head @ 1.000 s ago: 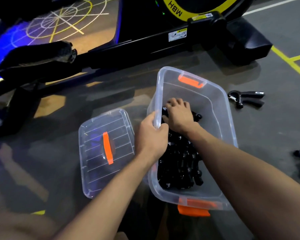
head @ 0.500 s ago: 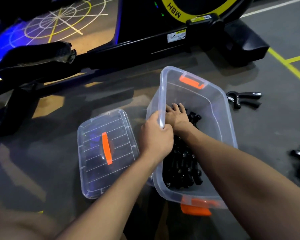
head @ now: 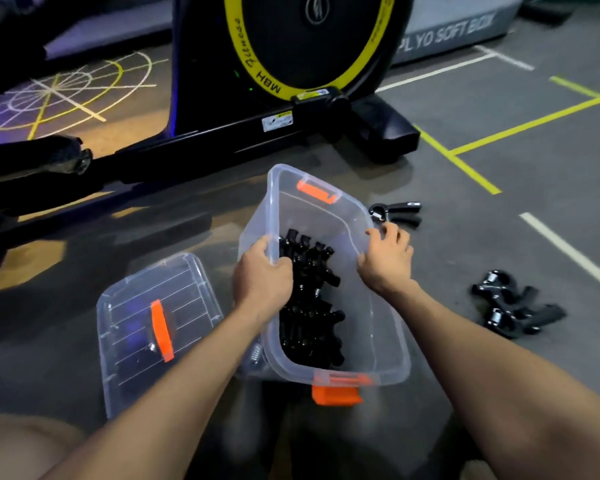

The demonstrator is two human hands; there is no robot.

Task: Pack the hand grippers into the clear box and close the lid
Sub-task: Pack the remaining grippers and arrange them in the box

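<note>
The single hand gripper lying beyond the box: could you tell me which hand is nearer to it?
Right. The right hand is at the box's right rim, just below the hand gripper; the left hand grips the opposite rim.

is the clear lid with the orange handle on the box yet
No, the clear plastic lid with the orange handle lies flat on the floor left of the open clear plastic box, whose left rim the left hand grips.
</note>
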